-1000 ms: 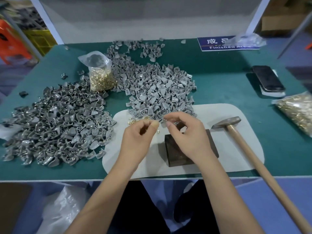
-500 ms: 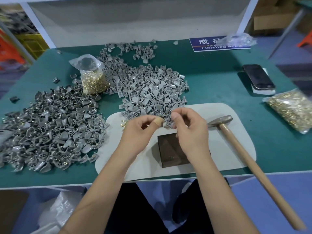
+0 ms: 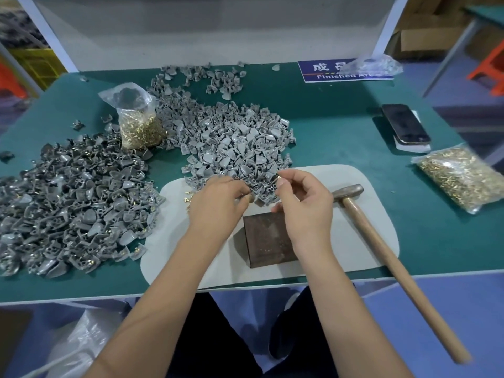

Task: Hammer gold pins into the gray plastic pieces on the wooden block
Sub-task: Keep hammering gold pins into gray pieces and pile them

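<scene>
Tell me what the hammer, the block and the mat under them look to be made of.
Hammer: dull grey metal head, worn and unpolished; pale wooden handle with faint grain.
Block: dark brown, probably wood, its top scuffed and speckled with marks.
Mat: pale grey, matte, thin with rounded corners; looks like rubber or felt, but the view cannot settle which.

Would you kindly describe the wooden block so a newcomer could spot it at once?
On the green table, find the pale mat at the near edge. The wooden block sits at the mat's middle, just below both hands, left of the hammer. It is the only dark brown, square, flat-topped thing there; the piles around it are small gray pieces.
</scene>
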Available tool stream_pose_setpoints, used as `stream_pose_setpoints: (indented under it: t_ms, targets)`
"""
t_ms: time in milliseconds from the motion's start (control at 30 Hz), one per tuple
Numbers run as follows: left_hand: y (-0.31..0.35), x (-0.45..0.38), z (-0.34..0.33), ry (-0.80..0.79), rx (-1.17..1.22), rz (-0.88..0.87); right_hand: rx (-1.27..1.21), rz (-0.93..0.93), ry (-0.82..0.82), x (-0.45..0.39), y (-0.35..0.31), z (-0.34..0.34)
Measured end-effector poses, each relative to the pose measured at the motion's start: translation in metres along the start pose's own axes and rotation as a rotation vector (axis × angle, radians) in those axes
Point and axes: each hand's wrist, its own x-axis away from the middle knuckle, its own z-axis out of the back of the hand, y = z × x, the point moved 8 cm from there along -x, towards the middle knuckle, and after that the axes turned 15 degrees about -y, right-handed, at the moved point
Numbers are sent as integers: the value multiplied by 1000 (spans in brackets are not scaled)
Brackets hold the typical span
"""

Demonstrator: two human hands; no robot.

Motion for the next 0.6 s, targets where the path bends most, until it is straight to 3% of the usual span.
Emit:
stream_pose_setpoints:
  t_ms: [200,367,433,600]
  targets:
    - [-7,10,4,27,116,-5,-21,-12,0,1,-2,-2]
    - [3,32,15,37,924,-116,-3,-3,-15,1,-3,-2]
    - [10,41,18,21,1086,-137,38,8,-31,3,-6,-3]
    - [21,52,6,-69,1129,-165,-63,39,-74,12,-19,6]
